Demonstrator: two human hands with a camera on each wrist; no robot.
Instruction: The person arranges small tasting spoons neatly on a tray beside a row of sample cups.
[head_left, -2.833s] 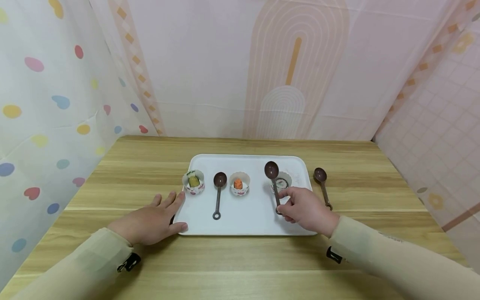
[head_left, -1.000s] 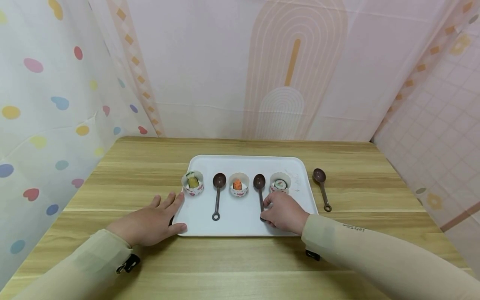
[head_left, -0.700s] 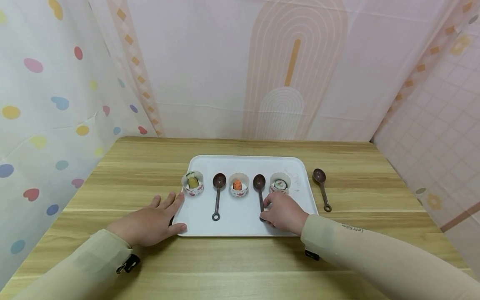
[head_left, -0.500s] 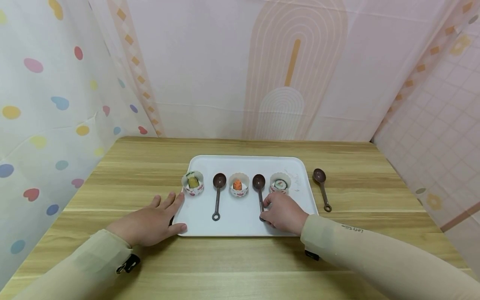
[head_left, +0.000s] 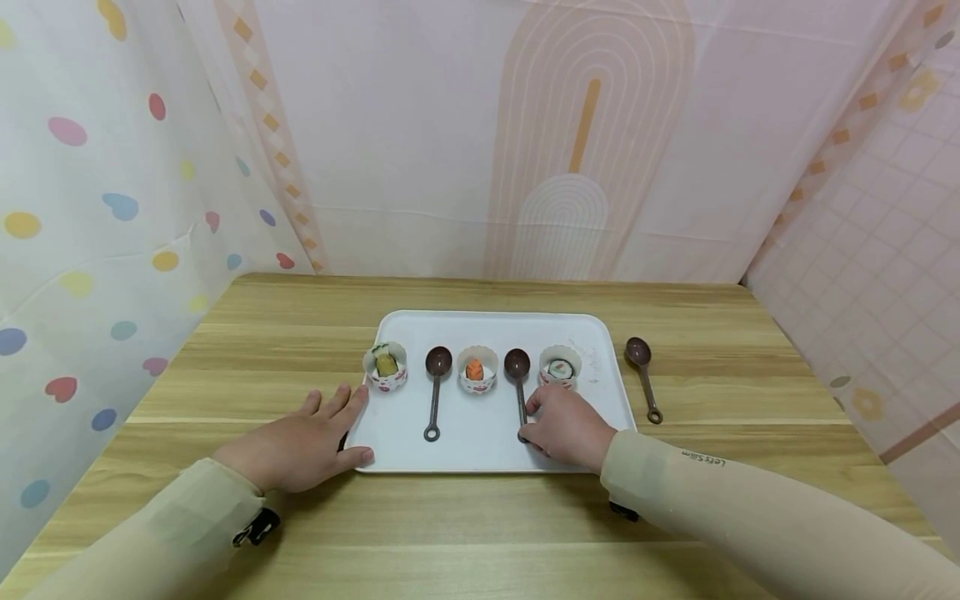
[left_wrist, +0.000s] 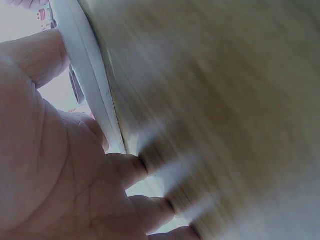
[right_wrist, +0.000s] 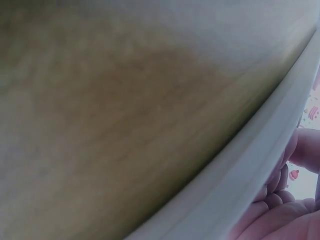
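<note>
My right hand (head_left: 567,427) pinches the handle end of a dark brown spoon (head_left: 517,364), which lies on the white tray (head_left: 472,454) between two paper cups. My left hand (head_left: 296,442) is spread flat, with thumb and fingertips at the tray's left edge; the left wrist view shows the thumb (left_wrist: 47,55) over the rim. A second brown spoon (head_left: 435,400) lies left of the middle cup. The left paper cup (head_left: 390,382) holds a cucumber-topped piece, the middle cup (head_left: 478,384) an orange-topped one. A white roll with dark edge sits in the right cup (head_left: 573,357).
Off the tray, to its right, a third brown spoon (head_left: 647,379) lies on the wooden table (head_left: 480,533). Patterned curtains (head_left: 420,167) hang behind the table and along both sides.
Since the oldest frame, my right hand has moved left and lowered the spoon from over the right cup onto the tray between cups. Lately it shifts slightly left. My left hand stays put.
</note>
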